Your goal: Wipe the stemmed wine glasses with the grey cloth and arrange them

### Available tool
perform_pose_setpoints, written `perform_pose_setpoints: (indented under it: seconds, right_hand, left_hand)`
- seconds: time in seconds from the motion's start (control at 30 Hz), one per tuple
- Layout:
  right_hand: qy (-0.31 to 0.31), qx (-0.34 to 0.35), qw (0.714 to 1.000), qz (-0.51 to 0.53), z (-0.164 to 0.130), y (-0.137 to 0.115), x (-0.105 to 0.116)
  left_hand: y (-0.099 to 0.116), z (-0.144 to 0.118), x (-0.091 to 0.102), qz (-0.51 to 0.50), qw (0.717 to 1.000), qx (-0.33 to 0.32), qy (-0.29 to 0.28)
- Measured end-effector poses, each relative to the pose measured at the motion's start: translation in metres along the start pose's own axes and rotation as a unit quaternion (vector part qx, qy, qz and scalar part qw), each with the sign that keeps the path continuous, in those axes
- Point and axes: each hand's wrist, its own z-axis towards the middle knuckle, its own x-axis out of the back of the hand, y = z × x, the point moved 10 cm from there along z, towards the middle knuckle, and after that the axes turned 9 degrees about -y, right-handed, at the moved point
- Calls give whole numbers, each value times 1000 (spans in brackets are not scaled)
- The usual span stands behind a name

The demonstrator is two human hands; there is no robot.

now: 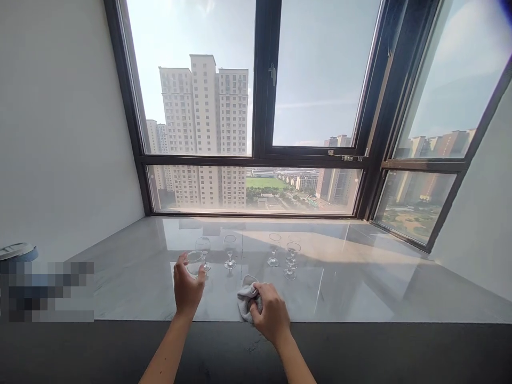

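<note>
Left hand (187, 290) closed around the bowl of a clear stemmed glass (194, 263), fingers wrapped from the left side, glass lifted off the marble sill (360, 277); can't tell if its foot touches anything. Right hand (271, 312) clenched on a bunched grey cloth (247, 298), cloth sticking out to the left of the fist, near the sill's front edge. Glass and cloth apart, cloth lower and to the right. Behind the hands, 4 more stemmed glasses upright on the sill: 1 (204, 250) just behind the held glass, 1 (229, 250) to its right, then a pair further right (274, 248) (292, 260). Dark-framed window (262, 80) beyond, tower blocks (204, 128) outside. Black counter edge (400, 352) nearest the camera
</note>
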Motion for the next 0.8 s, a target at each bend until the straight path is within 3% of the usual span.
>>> perform_pose_setpoints:
  seconds: [0.1,0.3,0.4,0.5,0.6,0.67,0.8]
  right_hand:
    - [12,5,1000,-3,0,-2,4]
    - [34,11,999,2,-3,0,5]
    - [91,-6,996,12,-5,11,13]
    - [203,-105,973,19,-9,48,40]
    - [291,-253,923,6,-15,98,68]
    - [260,-328,908,14,-10,129,71]
    - [95,-394,914,28,6,166,49]
  left_hand:
    - [-18,-5,-6,-23,1000,21,-3]
    - [-54,-14,-27,-31,992,90,-81]
    - [-59,-16,-32,-25,988,102,-112]
    - [-60,-16,-33,-19,987,105,-122]
    - [-62,-16,-33,-29,987,105,-116]
    - [-63,-15,-33,-38,987,104,-114]
    - [-67,-15,-37,-44,986,107,-122]
